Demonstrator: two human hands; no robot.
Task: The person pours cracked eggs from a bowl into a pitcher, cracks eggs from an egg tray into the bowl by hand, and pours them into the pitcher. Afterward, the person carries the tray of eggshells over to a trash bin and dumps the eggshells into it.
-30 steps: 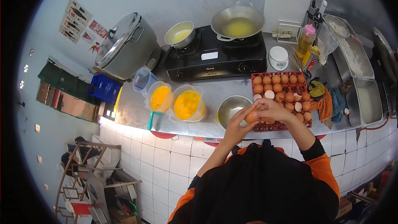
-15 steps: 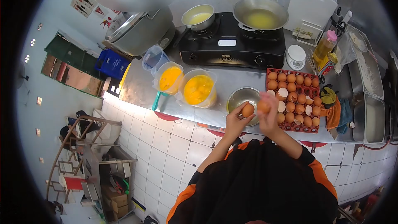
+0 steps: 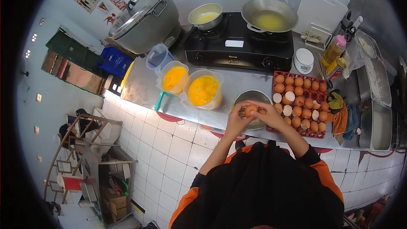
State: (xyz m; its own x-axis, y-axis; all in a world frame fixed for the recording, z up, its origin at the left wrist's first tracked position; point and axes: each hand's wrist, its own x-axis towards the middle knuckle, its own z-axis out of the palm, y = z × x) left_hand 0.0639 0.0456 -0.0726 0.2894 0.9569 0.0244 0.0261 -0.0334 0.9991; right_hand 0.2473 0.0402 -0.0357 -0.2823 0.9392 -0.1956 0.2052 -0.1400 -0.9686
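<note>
Over the metal bowl (image 3: 259, 94), my left hand (image 3: 237, 121) and my right hand (image 3: 269, 114) meet around a brown egg (image 3: 251, 110). My left fingers are wrapped against its left side. A second brown egg (image 3: 262, 111) shows beneath my right fingers, partly covered by them. Just right of the bowl lies the red egg tray (image 3: 276, 76), with whole brown eggs and white-lined shell pieces. Left of the bowl, two plastic jugs (image 3: 221, 98) (image 3: 159, 80) hold cracked yolks.
A black two-burner stove (image 3: 237, 55) carries a pot (image 3: 206, 23) and a wok (image 3: 254, 5). A large cooker (image 3: 163, 27) and an empty jug (image 3: 157, 58) are left. A white scale (image 3: 303, 60), bottle (image 3: 333, 51), cloths (image 3: 339, 121) and metal trays (image 3: 381, 127) are right.
My right hand has come left from beside the tray and joined my left hand over the bowl. The two eggs, earlier held apart, are now close together.
</note>
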